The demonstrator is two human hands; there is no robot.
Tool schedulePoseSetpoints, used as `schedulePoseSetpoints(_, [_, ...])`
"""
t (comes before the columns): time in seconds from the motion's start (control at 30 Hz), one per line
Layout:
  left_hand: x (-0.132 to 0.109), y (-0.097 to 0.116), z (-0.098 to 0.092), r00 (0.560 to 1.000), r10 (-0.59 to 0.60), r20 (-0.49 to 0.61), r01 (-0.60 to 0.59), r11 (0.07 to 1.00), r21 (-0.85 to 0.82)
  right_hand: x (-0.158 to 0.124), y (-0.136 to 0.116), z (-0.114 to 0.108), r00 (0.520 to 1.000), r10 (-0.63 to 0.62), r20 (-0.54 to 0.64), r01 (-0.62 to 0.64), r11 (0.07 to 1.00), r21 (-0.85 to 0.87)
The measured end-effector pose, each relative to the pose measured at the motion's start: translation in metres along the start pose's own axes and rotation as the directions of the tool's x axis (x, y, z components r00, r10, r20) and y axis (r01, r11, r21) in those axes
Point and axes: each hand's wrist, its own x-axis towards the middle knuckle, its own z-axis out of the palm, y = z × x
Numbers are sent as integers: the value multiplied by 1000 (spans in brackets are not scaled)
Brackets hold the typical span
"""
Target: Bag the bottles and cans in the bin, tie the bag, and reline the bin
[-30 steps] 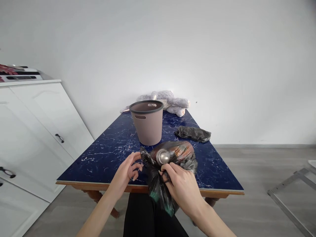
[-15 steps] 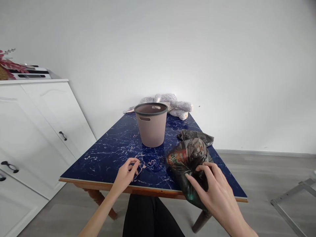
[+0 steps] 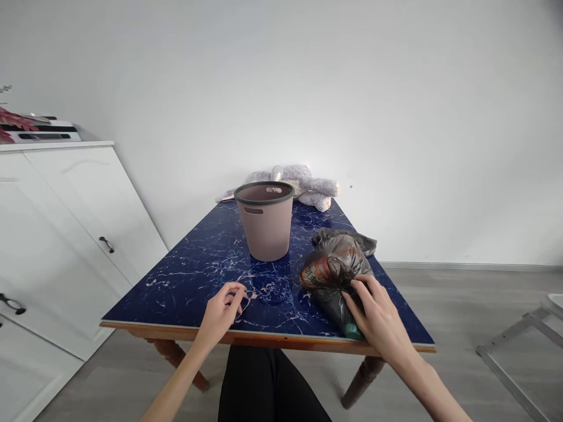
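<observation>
A filled black garbage bag (image 3: 325,302) lies at the right front of the table, and printed orange and green packaging shows through its thin plastic. My right hand (image 3: 373,310) grips its gathered top between thumb and fingers. Behind it is another crumpled black plastic bag (image 3: 367,243), partly covered by the full one. My left hand (image 3: 223,308) hovers over or rests at the table's front edge, fingers loosely curled and apart, with nothing visible in them. A mauve trash can (image 3: 267,231) with a dark rim stands upright in the middle, unlined.
The blue marble-patterned table (image 3: 189,275) has a wooden edge. A grey plush toy (image 3: 316,190) lies at its back against the wall. White cabinets (image 3: 79,223) stand at the left, and a metal frame (image 3: 514,351) is on the floor at the right.
My right hand has set the filled garbage bag further onto the table, where it hung over the front edge before. My left hand has hardly moved. The view has shifted slightly.
</observation>
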Motion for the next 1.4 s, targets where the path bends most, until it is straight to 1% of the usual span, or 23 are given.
schedulePoseSetpoints(0.07, [1, -4, 0, 1000, 7, 10, -7, 1000, 20, 0, 17, -1, 1000, -3, -17, 2, 1000, -30])
schedulePoseSetpoints(0.17, [3, -10, 1, 1000, 31, 2, -31, 999, 24, -3, 39, -3, 997, 61, -55, -65, 994, -84])
schedulePoseSetpoints(0.27, [4, -12, 3, 999, 46, -8, -46, 999, 25, -8, 54, -5, 988, 119, -103, -130, 985, -114])
schedulePoseSetpoints(0.33, [4, -12, 3, 999, 44, -10, -44, 999, 31, -10, 61, -5, 984, 140, -109, -151, 984, -100])
schedulePoseSetpoints(0.57, [2, -10, 4, 998, 54, -16, -53, 997, 51, -3, 74, 1, 982, 173, -72, -171, 985, 34])
schedulePoseSetpoints(0.77, [1, -11, 4, 997, 81, -10, -81, 995, 54, 5, 79, 7, 988, 133, -74, -130, 990, 45])
schedulePoseSetpoints(0.93, [1, -15, 3, 997, 77, -13, -76, 995, 58, 3, 82, 3, 988, 125, -87, -119, 991, 65])
schedulePoseSetpoints(1.0, [1, -17, 3, 997, 78, -7, -78, 995, 57, 2, 78, -1, 986, 134, -96, -127, 989, 72])
schedulePoseSetpoints(1.07, [1, -19, 3, 996, 88, -11, -87, 995, 48, 2, 68, -9, 984, 139, -112, -130, 988, 81])
schedulePoseSetpoints(1.17, [1, -20, 4, 993, 112, -38, -111, 994, 15, -1, 43, -27, 970, 158, -186, -141, 985, 104])
schedulePoseSetpoints(1.23, [1, -20, 5, 991, 125, -53, -125, 992, -5, -7, 22, -40, 947, 165, -275, -137, 984, 116])
schedulePoseSetpoints(1.3, [0, -19, 6, 989, 132, -61, -133, 991, -17, -18, 2, -49, 928, 131, -350, -91, 988, 127])
schedulePoseSetpoints(1.33, [0, -18, 6, 989, 134, -62, -135, 991, -20, -24, -7, -51, 926, 95, -364, -48, 989, 137])
schedulePoseSetpoints(1.37, [-1, -17, 6, 989, 134, -62, -136, 991, -23, -31, -14, -51, 933, 51, -357, 5, 988, 152])
schedulePoseSetpoints(1.4, [-1, -16, 6, 989, 134, -61, -136, 990, -25, -38, -19, -50, 946, 1, -325, 59, 983, 176])
